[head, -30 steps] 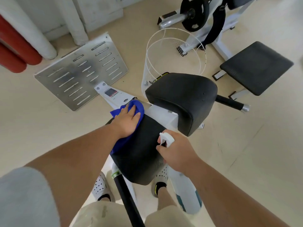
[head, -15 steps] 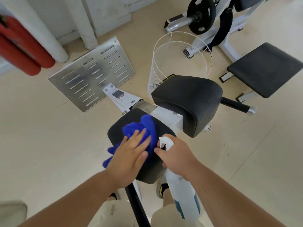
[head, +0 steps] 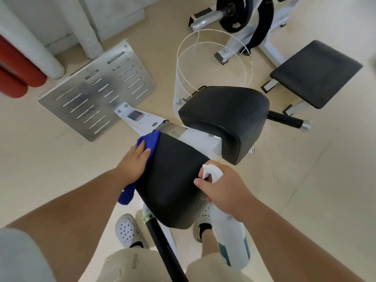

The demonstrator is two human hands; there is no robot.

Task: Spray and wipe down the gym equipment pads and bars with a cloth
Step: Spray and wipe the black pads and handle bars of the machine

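Here, listed as found on the floor [head: 305, 180] and on the machine's white frame [head: 203, 142].

Near pad [head: 173, 180]: black, rounded, tilted, mounted on the white frame; its left edge is covered by the cloth, its right edge meets the spray bottle's head; the centre of its face is bare.

Cloth [head: 149, 138]: blue, draped over the near pad's left edge, one end at the pad's far left corner, the other end hanging below the wrist.

Left hand [head: 135, 161]: fingers flat and together, pressed onto the cloth against the pad's left side; it pins the cloth with no closed grip.

Spray bottle [head: 232, 237]: white with a teal band, upright at the near pad's right edge, body hanging below the pad.

Right hand [head: 223, 190]: wrapped closed round the bottle's neck, forefinger at the white trigger head.

Far pad [head: 225, 117]: black, larger, just beyond the near pad on the same frame; a black bar [head: 286, 120] with a silver cap juts from its right side.

Wire basket [head: 211, 64]: white, standing on the floor behind the far pad.

Slotted metal plate [head: 97, 92]: bolted to the frame's far end, left of the basket.

Bench pad [head: 315, 72]: black, at the right, well apart.

Open floor: wide and bare to the right of both pads and to the left of the near pad.
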